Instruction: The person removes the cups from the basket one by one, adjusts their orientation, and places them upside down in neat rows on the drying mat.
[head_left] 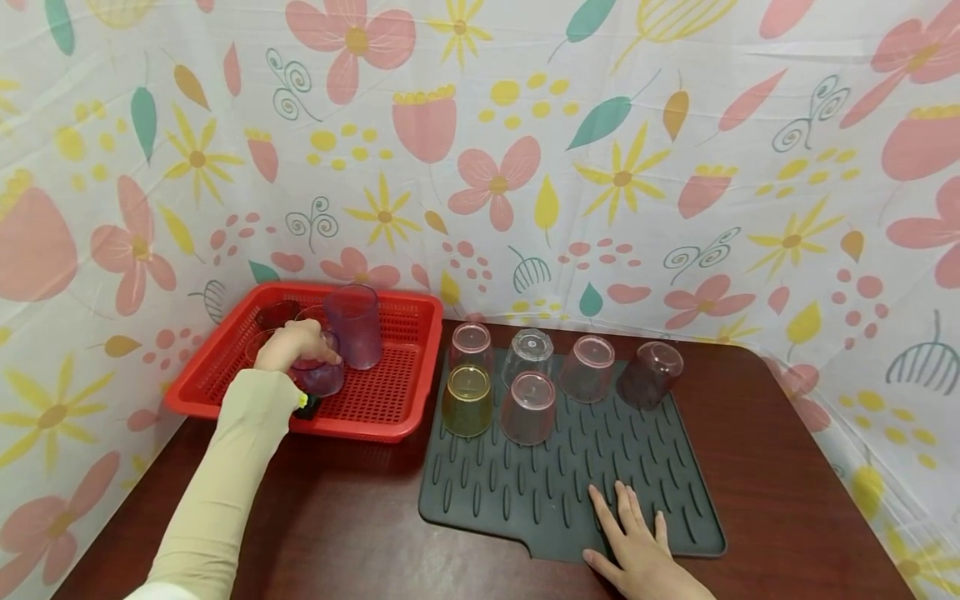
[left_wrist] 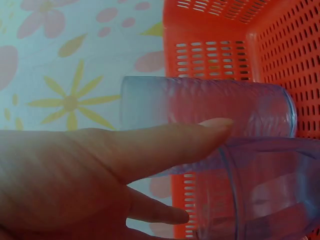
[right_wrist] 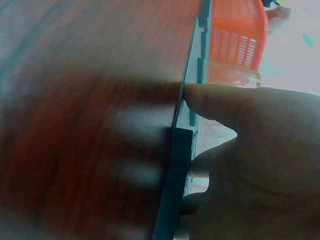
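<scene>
My left hand point(head_left: 300, 343) reaches into the red plastic basket point(head_left: 431, 358), over a short purple tumbler point(head_left: 322, 381). In the left wrist view its thumb stretches above that tumbler point(left_wrist: 270, 190), with the other fingers apart from the thumb and fairly straight. A taller purple tumbler point(head_left: 362, 329) stands right beside it. Darker tumblers point(head_left: 276, 314) at the basket's left are partly hidden by the hand. My right hand point(head_left: 637, 542) lies with spread fingers on the front edge of the grey drying mat point(head_left: 562, 492), holding nothing.
Several tumblers stand upside down on the mat's back part: a yellow one point(head_left: 467, 404), a clear one point(head_left: 527, 357), pinkish ones point(head_left: 588, 369) and a dark purple one point(head_left: 650, 375). A flowered curtain point(head_left: 495, 125) hangs behind the brown table point(head_left: 352, 517).
</scene>
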